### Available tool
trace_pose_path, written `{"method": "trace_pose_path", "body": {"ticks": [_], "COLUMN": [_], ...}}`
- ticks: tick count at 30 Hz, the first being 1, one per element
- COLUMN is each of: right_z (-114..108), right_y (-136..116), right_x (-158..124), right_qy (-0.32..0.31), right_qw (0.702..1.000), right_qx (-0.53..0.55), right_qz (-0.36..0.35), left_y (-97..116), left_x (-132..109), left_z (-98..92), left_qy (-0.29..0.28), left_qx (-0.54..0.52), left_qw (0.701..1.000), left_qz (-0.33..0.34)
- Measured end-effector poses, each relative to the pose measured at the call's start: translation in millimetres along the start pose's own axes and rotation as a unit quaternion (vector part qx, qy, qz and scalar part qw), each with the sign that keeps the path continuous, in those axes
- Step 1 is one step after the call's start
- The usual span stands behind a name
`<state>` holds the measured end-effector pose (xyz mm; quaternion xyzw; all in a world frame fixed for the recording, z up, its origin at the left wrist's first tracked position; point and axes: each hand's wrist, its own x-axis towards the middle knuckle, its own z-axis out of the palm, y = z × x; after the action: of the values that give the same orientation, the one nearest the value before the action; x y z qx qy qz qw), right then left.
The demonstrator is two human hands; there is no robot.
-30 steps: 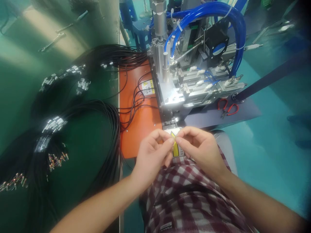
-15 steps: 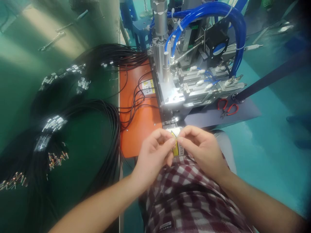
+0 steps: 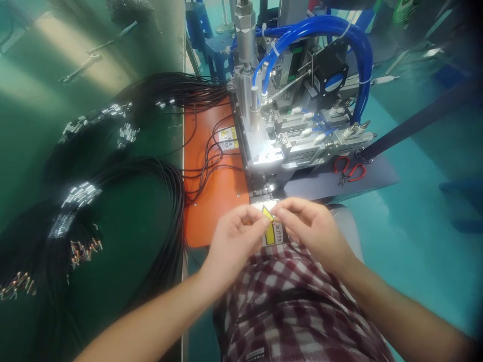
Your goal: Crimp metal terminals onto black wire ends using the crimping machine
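Observation:
My left hand (image 3: pixel 241 236) and my right hand (image 3: pixel 307 223) meet fingertip to fingertip in front of my body. Each is closed in a pinch of thumb and forefinger. Whatever sits between the fingertips is too small to make out. Just behind and below them shows a white and yellow label (image 3: pixel 269 236) with black characters, at the near end of the machine. Beyond the fingers stands the metal machine (image 3: pixel 264 151), its front lit brightly.
To the left, an orange plate (image 3: pixel 215 201) carries a few loose black cables (image 3: pixel 206 176). Large black cable bundles (image 3: pixel 151 166) with shiny metal ends lie on the green table (image 3: pixel 124 226). Red-handled pliers (image 3: pixel 349 172) rest on the grey base at right. Blue hoses (image 3: pixel 320 27) arch over the machine.
The fingertips stay together, with the right fingers shifted slightly over the left. The view has moved a little, so the machine appears slightly lower and further left.

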<state>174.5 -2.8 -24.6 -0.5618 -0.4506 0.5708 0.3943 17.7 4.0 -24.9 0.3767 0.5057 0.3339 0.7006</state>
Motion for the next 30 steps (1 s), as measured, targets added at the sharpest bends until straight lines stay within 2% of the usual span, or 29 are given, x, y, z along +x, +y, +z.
{"method": "trace_pose_path", "body": {"ticks": [5, 9, 11, 15, 21, 22, 24, 26, 27, 28, 30], "right_z": [5, 1, -1, -2, -7, -8, -9, -9, -8, -8, -8], "right_y": [1, -1, -2, -2, -2, -2, -3, -2, -1, 0, 3], "right_x": [-1, 1, 4, 10, 15, 17, 20, 26, 28, 31, 37], "right_qy": [0.018, 0.038, 0.019, -0.033, -0.013, -0.007, 0.001, 0.01, 0.014, 0.019, 0.029], "right_qw": [0.992, 0.964, 0.971, 0.995, 0.998, 0.998, 0.999, 1.0, 1.0, 1.0, 1.0], "right_qx": [-0.097, -0.2, -0.187, -0.08, -0.045, -0.041, -0.027, -0.008, 0.002, 0.009, 0.012], "right_qz": [-0.075, -0.171, -0.15, -0.05, -0.039, -0.039, -0.031, -0.017, -0.011, -0.006, 0.0], "left_y": [0, 2, 5, 9, 15, 16, 18, 19, 20, 20, 21], "left_x": [1, 1, 1, 6, 10, 10, 12, 17, 20, 23, 30], "left_z": [0.3, -0.1, -0.5, -3.3, -5.4, -4.7, -3.2, -2.8, -3.4, -4.6, -7.9], "left_qy": [-0.004, -0.02, -0.023, -0.036, -0.057, -0.046, -0.002, 0.036, 0.043, 0.044, 0.035], "left_qx": [0.0, -0.009, -0.01, -0.01, 0.064, 0.097, 0.2, 0.32, 0.362, 0.386, 0.388], "left_qw": [1.0, 1.0, 1.0, 0.999, 0.995, 0.994, 0.978, 0.931, 0.909, 0.896, 0.899], "left_qz": [-0.004, 0.008, 0.005, -0.024, -0.044, -0.025, 0.067, 0.172, 0.203, 0.215, 0.198]}}
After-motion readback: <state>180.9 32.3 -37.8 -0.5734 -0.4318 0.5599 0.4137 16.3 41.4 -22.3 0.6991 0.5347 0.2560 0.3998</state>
